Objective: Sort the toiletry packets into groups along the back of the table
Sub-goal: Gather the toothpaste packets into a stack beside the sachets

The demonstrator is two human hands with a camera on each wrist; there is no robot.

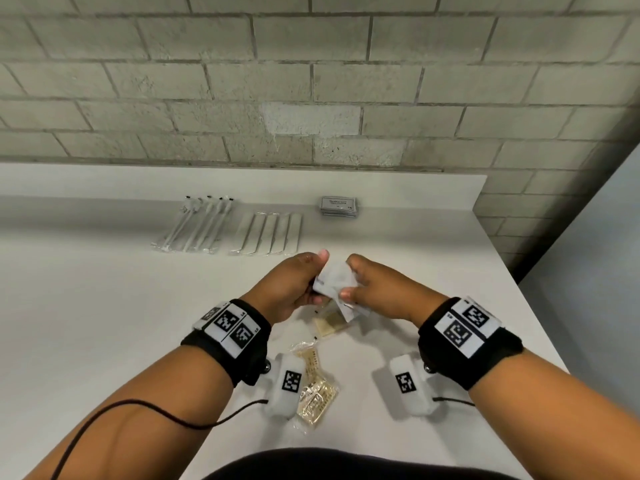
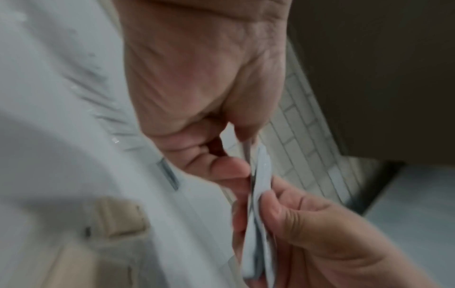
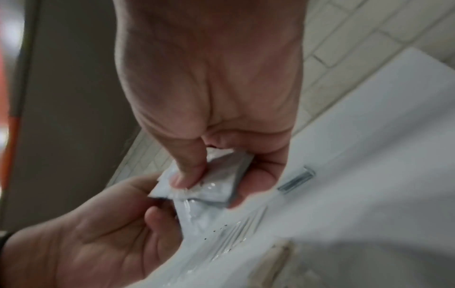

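Observation:
Over the middle of the white table (image 1: 104,306), both hands hold a small bunch of white square packets (image 1: 337,280). My left hand (image 1: 320,277) grips the bunch from the left, thumb on top. From the right, my right hand (image 1: 348,277) pinches it between thumb and fingers. The left wrist view shows the packets (image 2: 261,175) edge-on between my left hand (image 2: 243,152) and the right hand (image 2: 283,204). In the right wrist view my right hand (image 3: 216,183) pinches a glossy white packet (image 3: 219,194), with my left hand (image 3: 157,204) below it.
Along the back lie a row of toothbrush packets (image 1: 194,226), a row of comb packets (image 1: 270,233) and a stack of grey sachets (image 1: 338,206). Beige packets (image 1: 317,400) lie near the front edge, one more (image 1: 330,323) just under my hands. A brick wall stands behind.

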